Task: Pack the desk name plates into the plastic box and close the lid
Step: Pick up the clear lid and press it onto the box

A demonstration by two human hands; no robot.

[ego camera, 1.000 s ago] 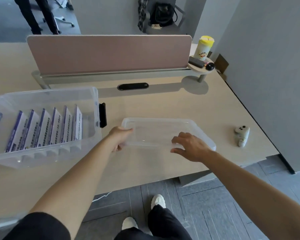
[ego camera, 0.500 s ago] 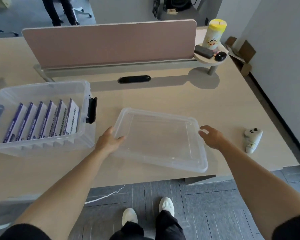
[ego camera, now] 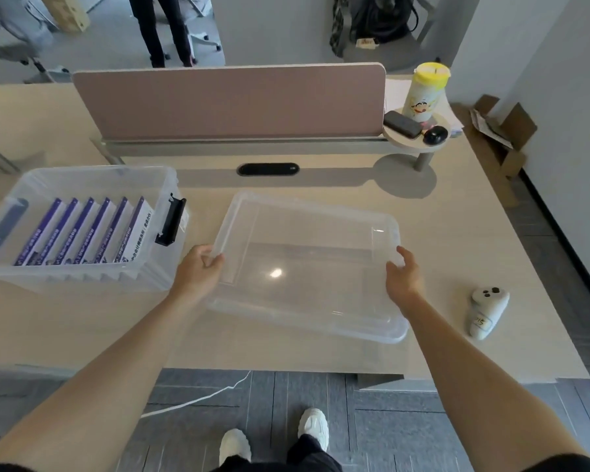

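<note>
fingers of both hands are curling round the lid, probably lifting it just right of the box; plates packed, it needs carrying left and seating.

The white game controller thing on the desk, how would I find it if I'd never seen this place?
Start at the big pale wooden desk and go to its near right corner. The controller lies there alone, to the right of the clear lid. It is small, white and solid, with dark buttons on top.
</note>
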